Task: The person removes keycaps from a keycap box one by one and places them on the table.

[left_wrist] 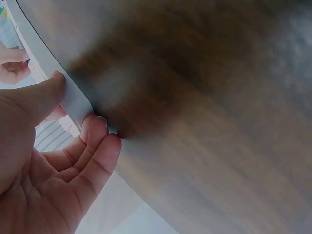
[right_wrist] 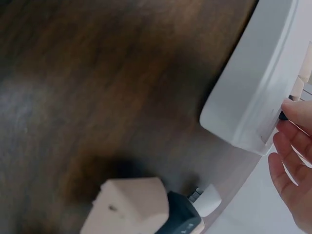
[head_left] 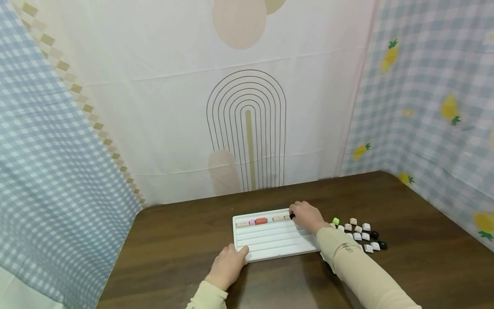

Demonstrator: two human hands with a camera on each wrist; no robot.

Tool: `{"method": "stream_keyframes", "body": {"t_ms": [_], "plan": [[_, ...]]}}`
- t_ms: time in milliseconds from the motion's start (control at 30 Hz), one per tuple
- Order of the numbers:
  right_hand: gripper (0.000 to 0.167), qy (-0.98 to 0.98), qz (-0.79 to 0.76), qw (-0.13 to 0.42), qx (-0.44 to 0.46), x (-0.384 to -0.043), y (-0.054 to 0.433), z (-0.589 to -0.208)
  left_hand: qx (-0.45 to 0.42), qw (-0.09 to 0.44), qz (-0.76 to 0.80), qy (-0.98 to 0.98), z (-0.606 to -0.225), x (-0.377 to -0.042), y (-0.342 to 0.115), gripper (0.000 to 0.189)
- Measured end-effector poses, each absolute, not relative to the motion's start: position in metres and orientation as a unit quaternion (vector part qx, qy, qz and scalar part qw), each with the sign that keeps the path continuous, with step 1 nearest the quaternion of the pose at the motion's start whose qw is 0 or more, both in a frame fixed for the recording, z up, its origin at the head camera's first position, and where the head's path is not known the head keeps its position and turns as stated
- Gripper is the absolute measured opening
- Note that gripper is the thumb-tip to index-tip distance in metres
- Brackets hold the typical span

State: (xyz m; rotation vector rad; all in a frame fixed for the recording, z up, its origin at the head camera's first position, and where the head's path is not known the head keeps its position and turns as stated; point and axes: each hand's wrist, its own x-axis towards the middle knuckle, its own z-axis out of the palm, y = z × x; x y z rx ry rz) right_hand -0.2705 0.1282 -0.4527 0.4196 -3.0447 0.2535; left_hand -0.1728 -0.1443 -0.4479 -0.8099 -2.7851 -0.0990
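Observation:
A white keycap tray [head_left: 270, 242] with long ridged rows lies on the table. My left hand [head_left: 228, 262] grips its near left corner, and the left wrist view shows the thumb [left_wrist: 51, 90] on the rim with curled fingers at the edge. Over the far row, my right hand [head_left: 308, 216] pinches a black keycap [right_wrist: 283, 116] between thumb and forefinger, at the right end of the set keycaps. In that row sit a long beige keycap [head_left: 242, 224], a pink keycap [head_left: 252, 222], a red keycap [head_left: 261, 221] and more beige ones.
Loose white, beige and black keycaps [head_left: 365, 236] lie scattered right of the tray, with one green keycap [head_left: 335, 221] among them; my right forearm hides some. The dark wooden table [head_left: 185, 240] ends at a hung cloth [head_left: 173, 128] behind, with checked cloths on both sides.

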Motion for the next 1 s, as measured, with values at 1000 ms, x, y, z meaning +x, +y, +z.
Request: {"method": "stream_keyframes", "body": {"t_ms": [1000], "plan": [[0.016,-0.986,0.127,0.057,0.096,-0.266,0.186,-0.426,-0.275,0.084,-0.03,-0.957,-0.446,-0.172,-0.144,0.02]]}}
